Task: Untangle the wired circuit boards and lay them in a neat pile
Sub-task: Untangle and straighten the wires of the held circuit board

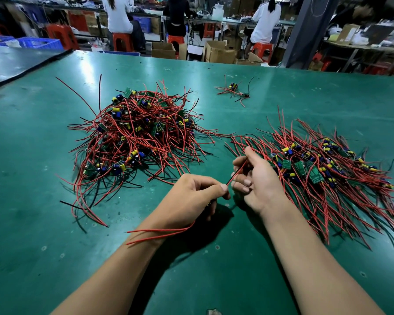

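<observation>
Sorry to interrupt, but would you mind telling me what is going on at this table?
A person is sorting wired circuit boards on a green table. The left hand and right hand pinch one red wire stretched between them. A tangled heap lies at left, a straighter pile at right, a small cluster farther back.
</observation>
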The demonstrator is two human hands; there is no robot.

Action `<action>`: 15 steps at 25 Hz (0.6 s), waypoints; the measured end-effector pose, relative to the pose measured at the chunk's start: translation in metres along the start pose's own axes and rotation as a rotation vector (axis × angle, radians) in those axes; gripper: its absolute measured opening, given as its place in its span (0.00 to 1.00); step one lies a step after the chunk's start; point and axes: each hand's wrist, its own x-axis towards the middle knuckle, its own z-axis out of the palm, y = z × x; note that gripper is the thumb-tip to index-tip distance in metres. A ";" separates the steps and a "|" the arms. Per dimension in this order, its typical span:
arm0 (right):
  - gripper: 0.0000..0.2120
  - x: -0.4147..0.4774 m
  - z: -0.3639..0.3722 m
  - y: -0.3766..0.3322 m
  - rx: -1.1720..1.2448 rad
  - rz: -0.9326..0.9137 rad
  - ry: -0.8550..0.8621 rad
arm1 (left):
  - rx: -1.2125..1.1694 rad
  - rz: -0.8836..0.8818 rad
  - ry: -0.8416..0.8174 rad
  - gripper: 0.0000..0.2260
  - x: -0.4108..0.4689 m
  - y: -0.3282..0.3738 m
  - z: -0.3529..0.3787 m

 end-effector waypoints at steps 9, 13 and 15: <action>0.38 -0.009 -0.006 -0.006 -0.116 -0.029 -0.007 | -0.200 -0.104 0.054 0.09 0.000 0.005 0.002; 0.36 -0.005 -0.007 -0.002 -0.196 -0.029 -0.032 | -0.320 -0.121 0.092 0.08 0.001 0.008 -0.002; 0.25 -0.005 -0.009 0.004 -0.312 -0.059 -0.048 | -0.368 -0.123 0.084 0.06 0.002 0.008 -0.007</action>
